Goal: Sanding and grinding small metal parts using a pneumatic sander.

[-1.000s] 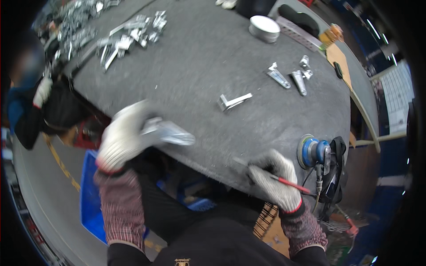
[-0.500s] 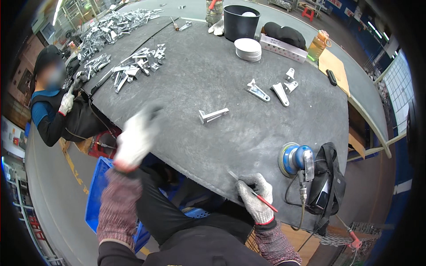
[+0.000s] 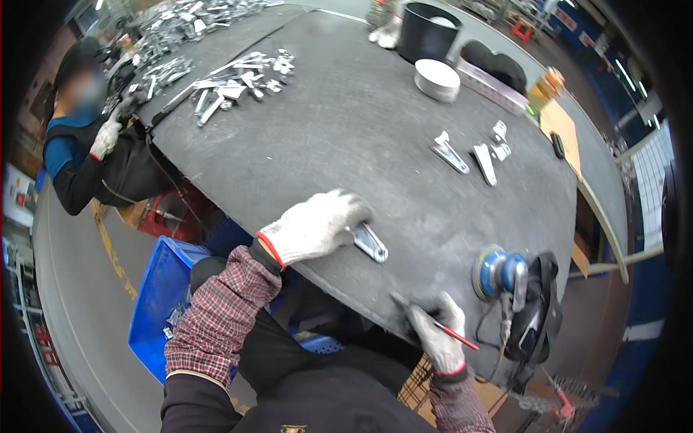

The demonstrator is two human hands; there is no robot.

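Observation:
My left hand (image 3: 321, 225), in a white knit glove, is over the near part of the grey table, its fingers closed on one end of a shiny metal bracket (image 3: 371, 244). The bracket's rounded end with a slot points toward my right hand. Near the table's front edge, my right hand (image 3: 442, 335), also gloved, grips a slim hand tool with a red handle (image 3: 456, 336). Its far end is blurred beside my fingers. Several similar brackets (image 3: 484, 164) lie apart on the table farther to the right.
A blue sander (image 3: 498, 272) with a hose sits by a black bag (image 3: 538, 307) at right. White discs (image 3: 437, 79) and a black bucket (image 3: 429, 32) stand farther back. Bracket piles (image 3: 242, 81) lie at left, near a co-worker (image 3: 79, 130). A blue crate (image 3: 162, 310) is below left.
My left hand has swung right from the table's left edge and taken hold of the lone bracket, which is now nearer me. My right hand still grips the red-handled tool. The view has shifted.

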